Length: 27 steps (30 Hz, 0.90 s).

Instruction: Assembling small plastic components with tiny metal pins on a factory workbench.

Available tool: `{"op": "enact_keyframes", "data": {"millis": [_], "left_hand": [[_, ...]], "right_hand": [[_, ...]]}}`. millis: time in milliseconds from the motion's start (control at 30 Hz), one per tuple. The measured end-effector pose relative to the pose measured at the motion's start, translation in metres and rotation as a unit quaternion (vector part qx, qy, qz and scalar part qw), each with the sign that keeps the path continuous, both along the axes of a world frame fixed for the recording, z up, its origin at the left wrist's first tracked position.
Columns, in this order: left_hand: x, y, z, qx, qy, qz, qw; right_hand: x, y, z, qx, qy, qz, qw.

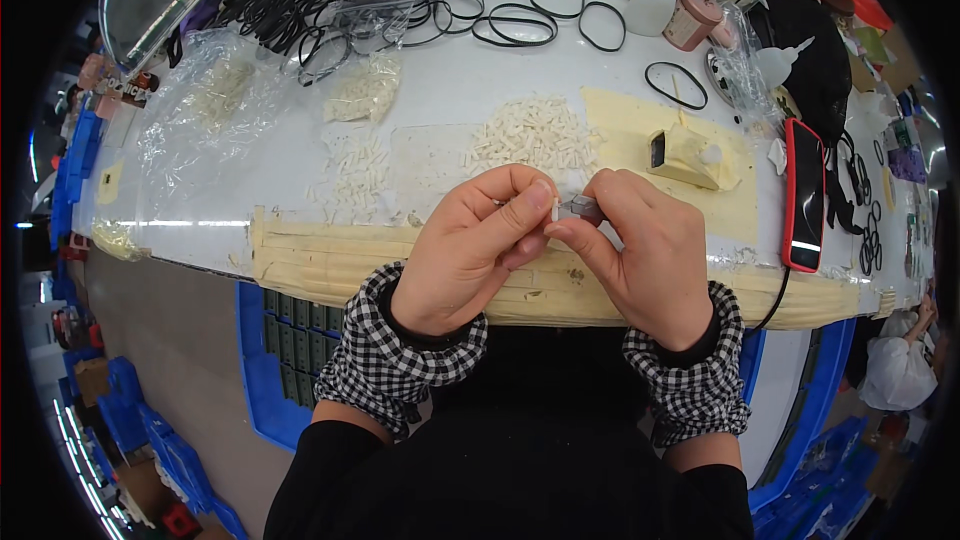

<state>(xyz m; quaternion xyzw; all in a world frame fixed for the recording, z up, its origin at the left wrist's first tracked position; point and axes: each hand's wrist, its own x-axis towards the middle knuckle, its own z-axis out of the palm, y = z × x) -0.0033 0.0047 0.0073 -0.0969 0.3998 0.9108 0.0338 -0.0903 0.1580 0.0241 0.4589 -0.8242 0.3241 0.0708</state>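
Note:
Over the table's near edge, my two hands meet with fingers pinched together. My left hand (pixel 470 245) grips a small white piece (pixel 555 210) between thumb and forefinger, and its other fingers curl beneath. Beside it, my right hand (pixel 655 250) pinches a small grey part (pixel 582 207), partly covered by the fingers. Whether the two pieces touch, I cannot tell. Just beyond my fingertips lies a heap of short white pieces (pixel 530 135). More white pieces (pixel 358 175) are scattered to the left, in front of a clear bag (pixel 362 92) of them.
Black loops (pixel 515 26) and a dark tangle of them (pixel 330 0) cover the far side. A yellow-wrapped block (pixel 695 158) and a red-cased phone (pixel 804 195) with a cable stand right. Tape pads the front edge (pixel 330 260); blue crates (pixel 262 380) sit below.

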Motion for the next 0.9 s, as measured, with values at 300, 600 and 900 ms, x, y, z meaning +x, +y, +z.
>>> {"op": "enact_keyframes", "data": {"millis": [300,600,900], "left_hand": [[0.0,-0.0006,-0.0005,-0.007,0.004,-0.006,1.0],[0.0001,-0.0009,-0.0019,0.003,0.006,-0.015,1.0],[0.0008,0.0004,0.0018,-0.009,-0.005,-0.004,1.0]], "right_hand": [[0.0004,0.0026,0.006,0.038,-0.008,0.014,0.999],[-0.0001,0.0016,0.0033,0.002,-0.015,0.004,1.0],[0.001,0.0028,0.0055,0.023,-0.003,0.006,1.0]]}}
